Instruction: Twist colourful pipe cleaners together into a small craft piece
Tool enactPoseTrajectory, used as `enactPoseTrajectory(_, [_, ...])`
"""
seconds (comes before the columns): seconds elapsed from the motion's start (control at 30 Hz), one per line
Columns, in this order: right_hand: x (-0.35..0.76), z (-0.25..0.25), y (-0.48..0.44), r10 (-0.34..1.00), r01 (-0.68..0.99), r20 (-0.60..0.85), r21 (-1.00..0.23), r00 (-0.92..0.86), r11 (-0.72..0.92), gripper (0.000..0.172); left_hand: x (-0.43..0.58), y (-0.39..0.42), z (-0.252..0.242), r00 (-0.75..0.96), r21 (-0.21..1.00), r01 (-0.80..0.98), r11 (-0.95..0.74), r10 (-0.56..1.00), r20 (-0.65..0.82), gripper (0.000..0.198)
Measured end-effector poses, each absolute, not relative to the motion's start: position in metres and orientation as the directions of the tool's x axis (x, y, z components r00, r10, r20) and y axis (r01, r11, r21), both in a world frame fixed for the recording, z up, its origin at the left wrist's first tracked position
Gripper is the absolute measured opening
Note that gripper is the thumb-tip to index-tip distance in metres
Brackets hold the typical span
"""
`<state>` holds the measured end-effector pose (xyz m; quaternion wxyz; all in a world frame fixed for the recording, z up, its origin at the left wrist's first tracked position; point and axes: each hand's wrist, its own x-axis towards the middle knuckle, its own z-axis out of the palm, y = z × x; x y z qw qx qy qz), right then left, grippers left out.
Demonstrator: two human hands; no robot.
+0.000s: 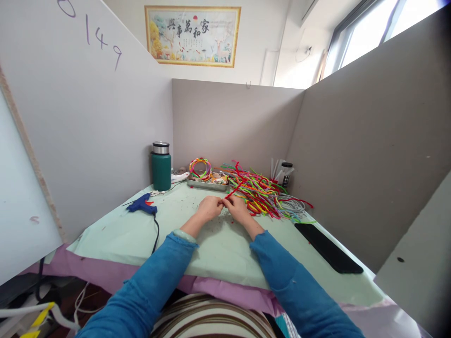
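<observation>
- At the centre of the frame, the left hand point(210, 207) and the right hand point(237, 209) meet, fingertips closed in a pinch on a red fuzzy stem point(235, 189).
- The stem leaves the pinch at the fingertips and slants toward the upper right, in front of the pile of coloured stems point(260, 188); its gripped end is hidden by the fingers.
- Below the hands, a pale green sheet point(225, 263) covers the table, dotted with small scraps; a pink cloth point(225, 287) shows along its lower edge.
- Grey partitions point(236, 122) stand at the left, back and right; a window point(366, 35) is at the upper right.
- Counted: one framed picture point(193, 36) at upper centre; one green bottle point(161, 171) and one blue glue gun point(142, 203) left of the hands; one metal tray point(207, 185) just beyond them, with coloured rings point(200, 169) in it; one flat black object point(329, 249) at lower right; one black-lidded container point(286, 174) behind the pile. The piled stems are too tangled to count.
</observation>
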<state>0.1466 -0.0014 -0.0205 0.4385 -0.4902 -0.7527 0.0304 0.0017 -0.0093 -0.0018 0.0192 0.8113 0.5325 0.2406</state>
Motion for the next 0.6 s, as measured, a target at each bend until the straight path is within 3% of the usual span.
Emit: enactPoseTrajectory(0.6, [0.1455,-0.0273,0.0013,0.845,0.743,0.456,-0.454,-0.28,0.491,0.033,0.0016,-0.011,-0.0069,0.33,0.137,0.915,-0.379,0.9,0.284,0.031])
